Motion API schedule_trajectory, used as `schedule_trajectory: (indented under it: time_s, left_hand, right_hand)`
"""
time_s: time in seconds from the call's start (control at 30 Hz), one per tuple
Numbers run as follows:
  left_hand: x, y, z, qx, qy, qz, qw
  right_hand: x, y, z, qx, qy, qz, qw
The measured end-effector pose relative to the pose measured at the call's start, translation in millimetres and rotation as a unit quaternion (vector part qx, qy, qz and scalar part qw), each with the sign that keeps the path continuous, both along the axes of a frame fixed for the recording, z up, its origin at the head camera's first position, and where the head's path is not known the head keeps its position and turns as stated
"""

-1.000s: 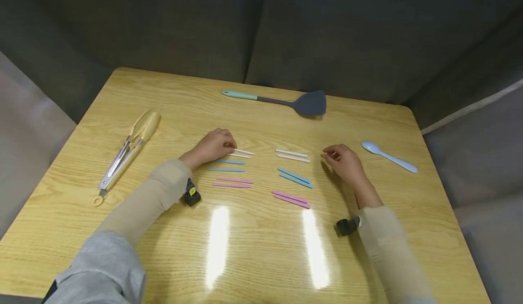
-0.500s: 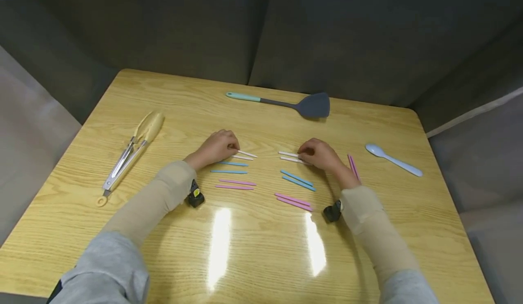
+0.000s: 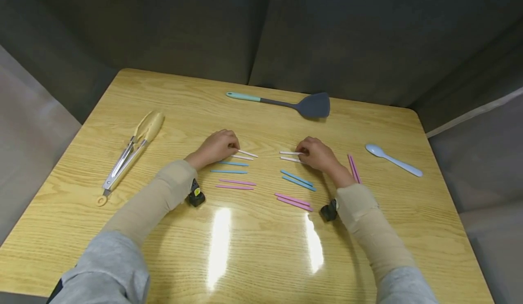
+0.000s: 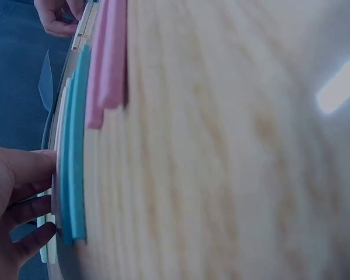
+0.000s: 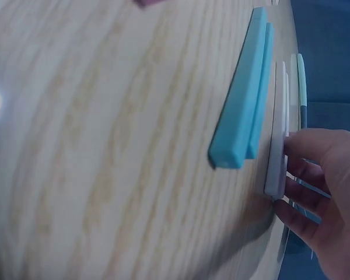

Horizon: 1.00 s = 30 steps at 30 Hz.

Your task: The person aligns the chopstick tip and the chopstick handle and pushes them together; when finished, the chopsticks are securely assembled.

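In the head view, the left hand [image 3: 214, 149] covers the outer ends of the left white sticks [image 3: 248, 154], and the right hand [image 3: 315, 152] those of the right white sticks [image 3: 288, 152]. Only the right wrist view shows the bent fingers [image 5: 306, 195] beside a stick's end. Blue sticks [image 4: 76, 151] crowd the left wrist view. I cannot tell whether either hand pinches. Tongs [image 3: 125, 159] appear only from the head.

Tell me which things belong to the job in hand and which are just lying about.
Likely the job: white sticks at the left hand and right hand, blue sticks, pink sticks.
Likely lying about: tongs, spatula, spoon.
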<state>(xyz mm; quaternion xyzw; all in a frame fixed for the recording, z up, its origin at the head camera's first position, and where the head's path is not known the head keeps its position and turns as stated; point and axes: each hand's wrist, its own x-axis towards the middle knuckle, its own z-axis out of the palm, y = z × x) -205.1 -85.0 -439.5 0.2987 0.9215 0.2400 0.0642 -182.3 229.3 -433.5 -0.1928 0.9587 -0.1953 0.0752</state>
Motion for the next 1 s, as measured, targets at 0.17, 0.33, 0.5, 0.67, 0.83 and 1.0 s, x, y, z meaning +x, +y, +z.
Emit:
schedule_trajectory:
  time_s: [0.17, 0.33, 0.5, 0.67, 0.83, 1.0]
  left_hand:
    - [-1.2, 1.1, 4.7, 0.008, -0.022, 0.024, 0.9994]
    - [-0.4, -1.0, 8.7, 0.044, -0.048, 0.047, 0.9968]
    - [3.7, -4.5, 12.3, 0.079, -0.062, 0.06, 0.9932]
    - [12.0, -5.2, 21.3, 0.105, -0.07, 0.061, 0.9901]
    - [22.8, -2.8, 31.9, 0.149, -0.078, 0.045, 0.9847]
    - [36.2, 0.3, 41.8, 0.185, -0.076, 0.035, 0.9791]
  right_hand:
    - [-0.7, -1.6, 1.4, 0.0, -0.003, -0.013, 0.9999]
    - [1.9, 1.2, 4.6, -0.049, -0.039, -0.042, 0.9972]
    - [13.7, 1.4, 16.2, -0.104, -0.058, -0.055, 0.9913]
    - [28.1, 0.5, 23.6, -0.159, -0.037, -0.046, 0.9855]
    - [43.1, -3.2, 31.5, -0.221, -0.042, -0.043, 0.9734]
    - [55.5, -9.2, 40.8, -0.25, -0.049, -0.039, 0.9663]
